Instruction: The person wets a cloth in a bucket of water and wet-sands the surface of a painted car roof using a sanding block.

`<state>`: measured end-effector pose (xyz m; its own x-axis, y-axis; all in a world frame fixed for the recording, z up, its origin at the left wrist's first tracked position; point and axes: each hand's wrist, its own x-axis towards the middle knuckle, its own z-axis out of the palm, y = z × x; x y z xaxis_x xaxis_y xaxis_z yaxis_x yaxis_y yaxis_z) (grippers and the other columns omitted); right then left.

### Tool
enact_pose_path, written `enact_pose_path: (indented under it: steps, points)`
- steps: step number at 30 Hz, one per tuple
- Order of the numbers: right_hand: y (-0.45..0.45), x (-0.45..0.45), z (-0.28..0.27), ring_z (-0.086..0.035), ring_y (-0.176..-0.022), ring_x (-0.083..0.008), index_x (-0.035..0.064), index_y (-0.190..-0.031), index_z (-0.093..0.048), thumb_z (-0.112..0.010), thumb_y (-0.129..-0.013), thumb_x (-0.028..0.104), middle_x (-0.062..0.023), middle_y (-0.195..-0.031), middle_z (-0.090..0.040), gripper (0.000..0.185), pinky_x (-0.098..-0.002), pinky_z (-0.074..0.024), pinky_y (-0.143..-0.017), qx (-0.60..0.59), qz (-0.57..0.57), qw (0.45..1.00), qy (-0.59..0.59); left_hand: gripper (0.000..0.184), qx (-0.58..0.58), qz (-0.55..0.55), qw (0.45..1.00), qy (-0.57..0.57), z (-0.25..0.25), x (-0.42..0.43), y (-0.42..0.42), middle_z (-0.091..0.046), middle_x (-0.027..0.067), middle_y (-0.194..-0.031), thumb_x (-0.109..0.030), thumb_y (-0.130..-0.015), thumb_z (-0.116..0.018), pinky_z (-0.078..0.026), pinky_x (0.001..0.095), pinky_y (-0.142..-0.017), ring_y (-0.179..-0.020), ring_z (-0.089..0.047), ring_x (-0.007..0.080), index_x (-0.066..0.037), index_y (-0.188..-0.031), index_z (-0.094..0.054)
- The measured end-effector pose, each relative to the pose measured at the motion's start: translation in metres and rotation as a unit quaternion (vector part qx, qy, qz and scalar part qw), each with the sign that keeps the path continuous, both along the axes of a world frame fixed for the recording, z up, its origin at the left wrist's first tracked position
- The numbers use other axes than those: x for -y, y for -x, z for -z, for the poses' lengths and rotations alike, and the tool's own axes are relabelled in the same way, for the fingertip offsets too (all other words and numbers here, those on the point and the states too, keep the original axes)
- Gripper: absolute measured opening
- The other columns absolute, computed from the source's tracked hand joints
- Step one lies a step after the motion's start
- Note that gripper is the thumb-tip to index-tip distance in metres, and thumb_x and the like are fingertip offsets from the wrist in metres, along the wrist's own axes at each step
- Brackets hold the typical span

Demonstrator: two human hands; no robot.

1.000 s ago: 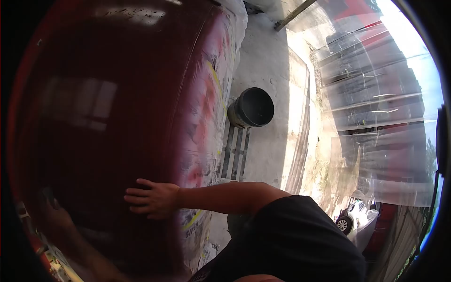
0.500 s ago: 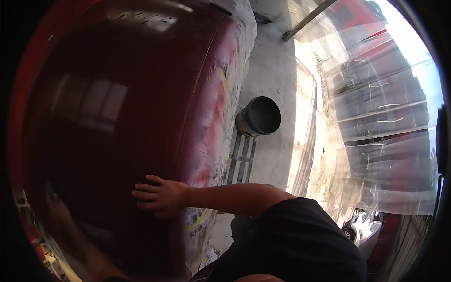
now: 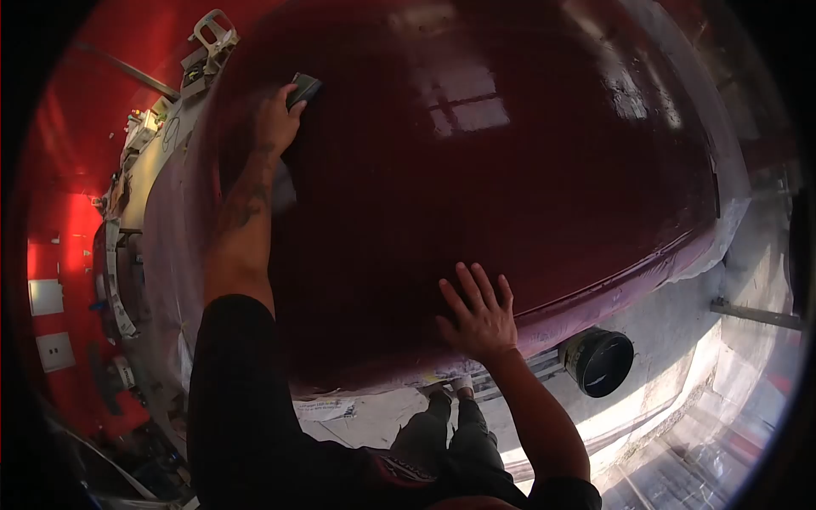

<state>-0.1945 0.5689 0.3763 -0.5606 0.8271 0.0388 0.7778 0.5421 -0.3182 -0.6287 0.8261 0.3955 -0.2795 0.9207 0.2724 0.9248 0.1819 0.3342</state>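
Note:
A large, glossy dark red panel [image 3: 382, 204] fills the middle of the head view, with wet-looking reflections on it. Near its far left part, my left hand [image 3: 279, 123] grips a small dark block [image 3: 303, 89] between thumb and fingers, against the surface. My right hand [image 3: 481, 319] rests on the panel close to its near edge, fingers spread, holding nothing. Plastic and paper masking [image 3: 595, 306], stained pink, covers the panel's near right edge.
A black bucket [image 3: 598, 363] stands on the floor below the near right edge. A post [image 3: 756, 314] is at the right. At the left are a white chair [image 3: 214, 30], a cluttered bench [image 3: 153, 166] and a red wall [image 3: 68, 221].
The view has turned, so the panel now spreads across the middle and the bucket sits lower right. My left hand and its block are now clearly visible; my right hand remains flat on the panel.

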Motion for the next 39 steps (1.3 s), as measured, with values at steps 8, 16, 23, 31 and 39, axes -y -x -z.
enact_pose_path:
  steps: [8, 16, 23, 31, 39]
  points:
    - [0.0, 0.004, 0.003, -0.03, -0.148, -0.0272, 0.0271, -0.144, -0.051, -0.068, -0.084, 0.044, -0.0069, -0.16, -0.034, 0.064, -0.0582, -0.0183, -0.117, 0.006, 0.017, 0.999, -0.027, 0.049, 0.056, 0.166, 0.984, -0.023, 0.016, 0.236, -0.088, -0.055, 0.007, -0.139, -0.011, -0.081, -0.078, -0.037, 0.0437, -0.107, -0.126, -0.052, 0.0274, -0.014, -0.127, -0.058]
    - [-0.001, 0.0, 0.006, -0.031, -0.147, -0.0308, 0.0262, -0.144, -0.05, -0.069, -0.084, 0.043, -0.0091, -0.158, -0.036, 0.066, -0.0592, -0.0184, -0.117, 0.017, 0.005, 0.999, -0.045, 0.036, 0.037, -0.028, 0.996, -0.072, 0.018, 0.099, 0.061, -0.069, 0.0201, -0.108, -0.022, -0.09, -0.07, -0.05, 0.0474, -0.088, -0.103, -0.064, 0.0392, -0.011, -0.124, -0.064]
    - [0.0, 0.003, 0.003, -0.032, -0.146, -0.0358, 0.0175, -0.145, -0.048, -0.06, -0.091, 0.04, -0.0144, -0.157, -0.037, 0.059, -0.0574, -0.0179, -0.117, 0.025, -0.018, 0.997, -0.073, 0.042, 0.036, -0.014, 0.99, -0.133, 0.034, 0.205, -0.01, -0.064, 0.0122, -0.128, -0.016, -0.082, -0.076, -0.045, 0.0436, -0.095, -0.112, -0.06, 0.0347, -0.01, -0.122, -0.062]
    - [-0.001, 0.005, 0.008, -0.029, -0.148, -0.033, 0.0212, -0.147, -0.045, -0.056, -0.093, 0.045, -0.0122, -0.158, -0.034, 0.06, -0.0571, -0.0149, -0.119, 0.047, -0.009, 0.995, -0.088, 0.041, 0.031, -0.003, 0.992, -0.123, 0.038, 0.241, 0.014, -0.066, 0.0109, -0.125, -0.012, -0.082, -0.076, -0.046, 0.0417, -0.093, -0.105, -0.062, 0.0316, -0.009, -0.121, -0.065]
    - [0.001, 0.004, 0.006, -0.033, -0.146, -0.0345, 0.0181, -0.146, -0.047, -0.055, -0.094, 0.045, -0.0134, -0.157, -0.037, 0.059, -0.0562, -0.0164, -0.118, 0.038, -0.014, 0.993, -0.109, 0.039, 0.014, -0.216, 0.974, -0.065, 0.036, 0.166, 0.067, -0.068, 0.0105, -0.118, -0.028, -0.088, -0.07, -0.047, 0.0484, -0.092, -0.108, -0.061, 0.035, -0.01, -0.123, -0.063]
